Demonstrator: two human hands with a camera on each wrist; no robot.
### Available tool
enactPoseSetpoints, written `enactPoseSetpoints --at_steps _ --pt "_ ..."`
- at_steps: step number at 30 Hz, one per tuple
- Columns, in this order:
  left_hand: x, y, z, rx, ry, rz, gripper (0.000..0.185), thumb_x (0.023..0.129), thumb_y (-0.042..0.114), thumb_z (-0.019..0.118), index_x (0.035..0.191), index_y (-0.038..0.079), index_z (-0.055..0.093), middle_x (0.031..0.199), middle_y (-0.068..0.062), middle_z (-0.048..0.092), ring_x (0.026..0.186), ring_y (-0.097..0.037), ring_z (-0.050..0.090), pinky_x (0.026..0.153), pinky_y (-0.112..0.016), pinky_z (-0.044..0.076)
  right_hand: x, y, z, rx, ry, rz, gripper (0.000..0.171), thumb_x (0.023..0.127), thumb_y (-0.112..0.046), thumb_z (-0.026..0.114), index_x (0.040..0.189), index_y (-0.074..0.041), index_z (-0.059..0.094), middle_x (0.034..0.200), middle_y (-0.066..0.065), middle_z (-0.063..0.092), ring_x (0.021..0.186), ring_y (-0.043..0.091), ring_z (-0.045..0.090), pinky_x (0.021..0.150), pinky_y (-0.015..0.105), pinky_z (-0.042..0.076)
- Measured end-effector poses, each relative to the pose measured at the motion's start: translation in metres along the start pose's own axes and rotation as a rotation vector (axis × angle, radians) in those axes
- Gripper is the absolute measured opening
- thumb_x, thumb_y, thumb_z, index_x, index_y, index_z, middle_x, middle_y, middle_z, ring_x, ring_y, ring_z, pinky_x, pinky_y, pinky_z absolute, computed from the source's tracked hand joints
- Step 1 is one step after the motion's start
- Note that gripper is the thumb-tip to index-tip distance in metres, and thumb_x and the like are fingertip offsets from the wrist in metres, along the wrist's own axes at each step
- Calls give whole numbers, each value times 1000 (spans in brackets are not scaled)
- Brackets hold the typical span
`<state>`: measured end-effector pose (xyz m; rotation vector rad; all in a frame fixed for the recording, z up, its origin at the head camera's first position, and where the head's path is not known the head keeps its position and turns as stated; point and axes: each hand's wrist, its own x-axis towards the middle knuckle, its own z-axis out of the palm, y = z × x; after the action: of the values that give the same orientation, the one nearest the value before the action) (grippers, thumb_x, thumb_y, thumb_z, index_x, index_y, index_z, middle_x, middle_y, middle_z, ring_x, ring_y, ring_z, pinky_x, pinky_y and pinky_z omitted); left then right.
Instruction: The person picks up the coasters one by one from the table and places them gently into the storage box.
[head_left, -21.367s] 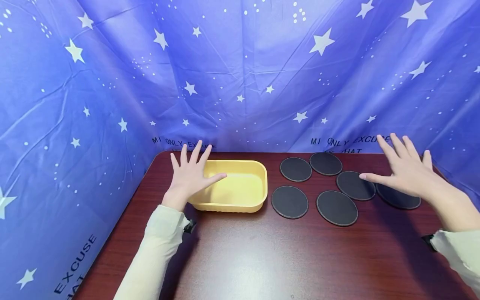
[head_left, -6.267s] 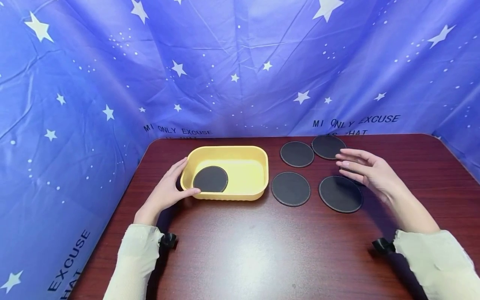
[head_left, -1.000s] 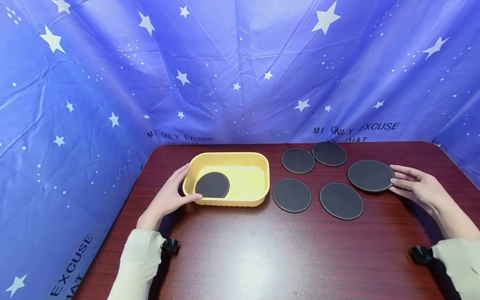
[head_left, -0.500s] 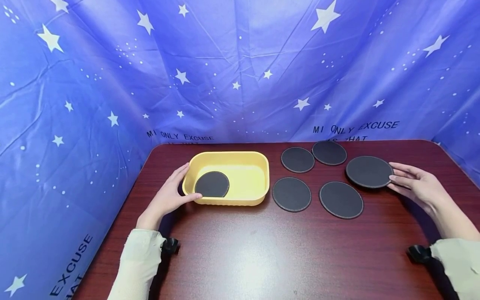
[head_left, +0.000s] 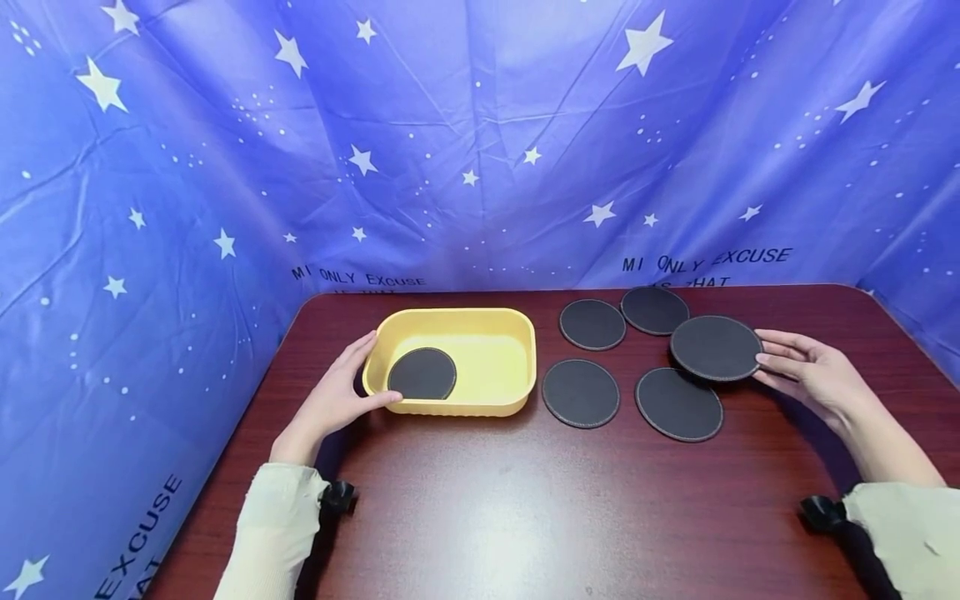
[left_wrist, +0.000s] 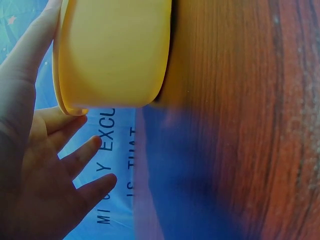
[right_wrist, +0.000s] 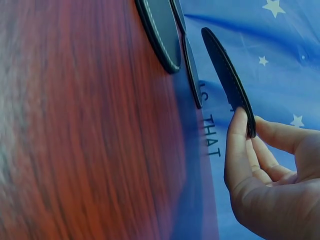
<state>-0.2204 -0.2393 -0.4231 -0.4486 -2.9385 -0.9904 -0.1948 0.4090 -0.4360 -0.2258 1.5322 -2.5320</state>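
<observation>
A yellow tray [head_left: 525, 367] [left_wrist: 115, 55] stands at the back left of the dark wooden table, with one round black coaster [head_left: 422, 373] lying inside. My left hand [head_left: 341, 396] [left_wrist: 45, 165] rests against the tray's left end, thumb on the front wall. My right hand [head_left: 806, 375] [right_wrist: 265, 170] pinches the edge of a black coaster [head_left: 716, 347] [right_wrist: 227, 80] and holds it lifted above the table. Below and around it lie several more black coasters: [head_left: 581, 392], [head_left: 678, 404], [head_left: 592, 323], [head_left: 654, 310].
Blue star-printed cloth [head_left: 480, 142] walls the table on the back and both sides. The table's [head_left: 525, 517] near half is bare wood. Cream sleeves with black wrist straps [head_left: 337, 496] cover both forearms.
My right hand has lifted the coaster off the table and carried it leftward, over the other coasters. The left hand has stayed at the tray.
</observation>
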Motion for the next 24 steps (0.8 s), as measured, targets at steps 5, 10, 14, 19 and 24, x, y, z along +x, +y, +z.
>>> enactPoseSetpoints --at_steps 5,10,14,19,24 --pt "-1 -1 0 3 -3 -4 106 75 44 85 158 8 28 165 -8 26 152 -34 25 121 -57 26 4 2 7 -19 -3 4 51 96 22 38 118 -9 71 108 5 75 94 16 74 77 30 62" --pt "-3 -1 1 -1 3 0 105 76 44 84 157 8 29 165 -9 27 152 -34 25 121 -58 26 6 4 11 -30 -16 6 50 96 21 38 118 -10 70 108 4 75 95 15 74 77 30 62" --pt "-3 0 0 -5 9 5 105 76 44 84 157 7 29 165 -10 27 152 -35 25 120 -59 26 7 6 15 -36 -21 8 49 96 21 39 119 -10 70 108 4 75 95 15 74 78 29 62" --pt "-2 1 1 3 20 13 104 76 43 84 156 6 30 164 -10 28 151 -35 26 121 -57 26 9 7 21 -52 -32 2 48 96 21 40 119 -10 70 109 3 76 95 15 74 78 28 62" --pt "0 1 1 5 25 16 104 76 43 85 156 6 31 164 -9 28 151 -34 26 121 -56 26 12 6 28 -73 -33 -1 47 96 20 42 119 -11 70 110 1 75 95 13 74 78 27 62"
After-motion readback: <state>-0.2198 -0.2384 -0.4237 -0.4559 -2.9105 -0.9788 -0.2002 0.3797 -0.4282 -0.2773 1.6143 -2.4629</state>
